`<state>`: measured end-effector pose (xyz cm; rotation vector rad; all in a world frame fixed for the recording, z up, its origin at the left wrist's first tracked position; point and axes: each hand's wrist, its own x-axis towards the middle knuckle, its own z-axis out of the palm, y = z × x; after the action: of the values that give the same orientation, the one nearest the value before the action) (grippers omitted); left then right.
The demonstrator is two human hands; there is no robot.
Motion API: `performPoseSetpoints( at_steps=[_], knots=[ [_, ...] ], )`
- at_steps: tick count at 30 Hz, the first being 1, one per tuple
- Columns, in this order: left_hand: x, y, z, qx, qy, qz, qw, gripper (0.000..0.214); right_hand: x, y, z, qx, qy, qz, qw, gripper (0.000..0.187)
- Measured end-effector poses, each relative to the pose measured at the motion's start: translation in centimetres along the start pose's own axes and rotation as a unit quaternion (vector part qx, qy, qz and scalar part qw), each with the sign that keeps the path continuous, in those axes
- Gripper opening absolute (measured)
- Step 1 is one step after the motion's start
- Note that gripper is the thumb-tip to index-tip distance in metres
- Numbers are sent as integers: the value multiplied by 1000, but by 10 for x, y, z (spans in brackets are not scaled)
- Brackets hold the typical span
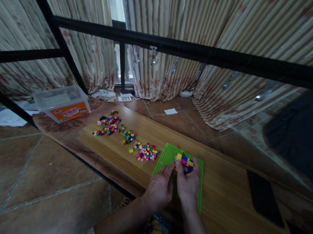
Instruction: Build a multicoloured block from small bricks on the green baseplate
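A small block of building bricks (184,162) in yellow, blue, magenta and red is held just over a green studded baseplate (167,152). Around it wraps my right hand (188,184), with the thumb on the near side and the fingers along the right. My left hand (159,187) is closed against the block's left end, fingertips close to the right thumb. The palms hide the block's underside and part of the baseplate. To the left, loose bricks of many colours (147,152) lie in scattered piles on the wooden board.
The wooden board (217,166) rests on a brown cloth (97,163). A clear plastic tub (62,100) with an orange label stands at the far left. A dark flat slab (264,197) lies at right. A black metal bar (176,47) crosses before striped curtains (157,11).
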<state>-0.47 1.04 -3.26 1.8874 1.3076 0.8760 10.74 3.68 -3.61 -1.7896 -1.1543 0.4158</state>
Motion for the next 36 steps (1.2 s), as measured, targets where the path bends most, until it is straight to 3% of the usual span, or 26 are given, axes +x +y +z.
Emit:
performPoseSetpoints(
  at_steps=[6, 14, 18, 21, 24, 29, 36],
  knots=[
    [0, 3, 1, 0, -4, -8, 1000, 56, -1, 5, 5, 48, 16, 13, 999, 68],
    [0, 4, 1, 16, -7, -13, 1000, 56, 3, 10, 7, 23, 2, 12, 1000, 73],
    [2, 2, -4, -20, -15, -26, 999, 54, 4, 14, -2, 97, -33, 64, 993, 79],
    [2, 1, -5, -38, -17, -37, 998, 51, -1, 24, -14, 157, -2, 91, 983, 74],
    [2, 1, -3, -36, -39, -39, 998, 38, -9, 35, -26, 153, 23, 112, 982, 73],
    [-1, 4, -1, -25, -46, -61, 997, 41, -23, 40, -35, 142, -26, 124, 982, 74],
    [-6, -6, -2, -53, -77, -51, 994, 48, -38, 25, -17, 148, -84, 106, 980, 71]
  ],
)
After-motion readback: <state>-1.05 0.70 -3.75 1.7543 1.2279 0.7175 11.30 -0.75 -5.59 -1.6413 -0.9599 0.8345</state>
